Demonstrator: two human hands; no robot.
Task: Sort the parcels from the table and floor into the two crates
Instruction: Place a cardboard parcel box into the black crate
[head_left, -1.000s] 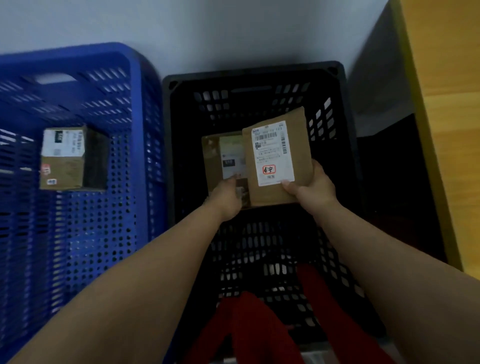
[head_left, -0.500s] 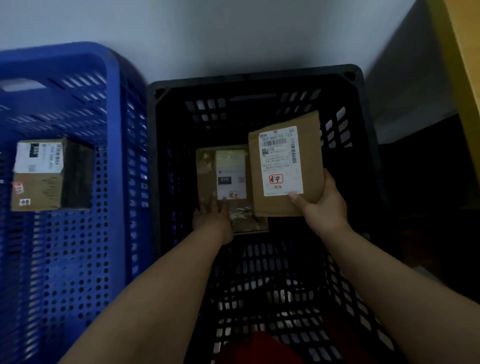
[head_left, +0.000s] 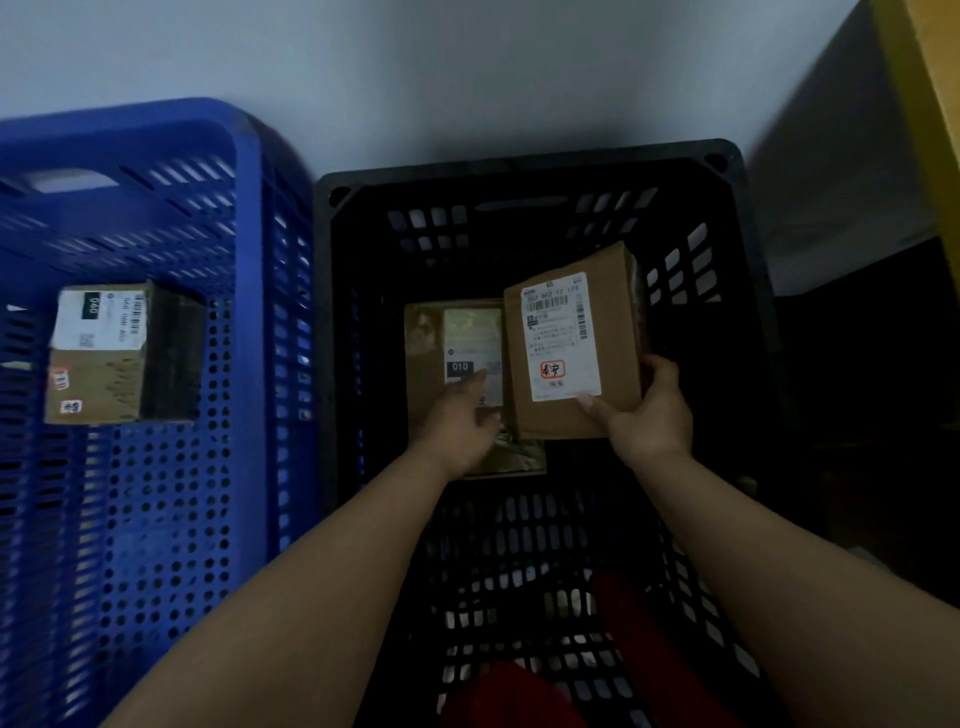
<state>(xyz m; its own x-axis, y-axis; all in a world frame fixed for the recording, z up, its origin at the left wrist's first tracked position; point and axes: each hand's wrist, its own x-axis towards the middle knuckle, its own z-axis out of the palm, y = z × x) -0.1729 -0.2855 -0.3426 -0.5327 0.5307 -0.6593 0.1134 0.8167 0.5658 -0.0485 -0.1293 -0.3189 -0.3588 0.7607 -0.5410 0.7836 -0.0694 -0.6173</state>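
Head view: black crate (head_left: 748, 312) is sitting against the blue crate (head_left: 249, 218), its near floor open. Right hand (head_left: 647, 410) is pinching a labelled parcel (head_left: 571, 343); left hand (head_left: 462, 421) is resting flat-fingered on another parcel (head_left: 431, 338) at the crate's far end.

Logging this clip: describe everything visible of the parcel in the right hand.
The brown cardboard parcel is flat and rectangular, with a white shipping label bearing barcodes and a red-circled stamp. The right hand holds its lower right corner, tilted, inside the black crate, overlapping the parcel marked 010 lying there.
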